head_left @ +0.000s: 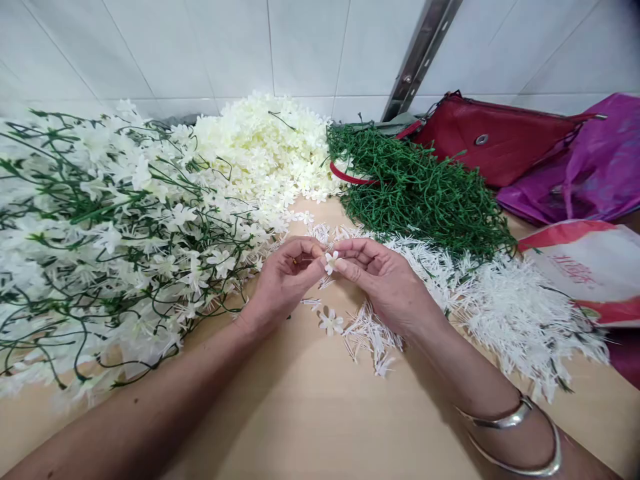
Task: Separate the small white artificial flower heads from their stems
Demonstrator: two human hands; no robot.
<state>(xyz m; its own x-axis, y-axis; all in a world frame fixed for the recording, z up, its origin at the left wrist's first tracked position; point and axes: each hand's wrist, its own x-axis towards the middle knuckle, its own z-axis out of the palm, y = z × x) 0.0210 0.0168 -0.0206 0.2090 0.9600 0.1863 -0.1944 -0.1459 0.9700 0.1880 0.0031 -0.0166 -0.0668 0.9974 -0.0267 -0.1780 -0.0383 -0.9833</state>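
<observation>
Between the fingertips of both hands is a small white flower point(331, 262), its petals facing up. My left hand point(290, 272) pinches it from the left, and my right hand point(380, 277) pinches it from the right, thumb at the petals. Just below the hands a loose white flower point(331, 323) lies on the table point(310, 407), beside a small bunch of white stamens point(371, 337). More white stamens point(520, 307) are heaped to the right of my right hand. Green stems point(425, 190) form a pile behind them.
White flowers on green stems point(115, 247) cover the left side. A heap of loose cream flowers point(265, 143) sits at the back centre. A red bag point(495, 137), a purple plastic bag point(590, 160) and a white and red bag point(585, 267) lie at the right. A tiled wall point(305, 47) stands behind.
</observation>
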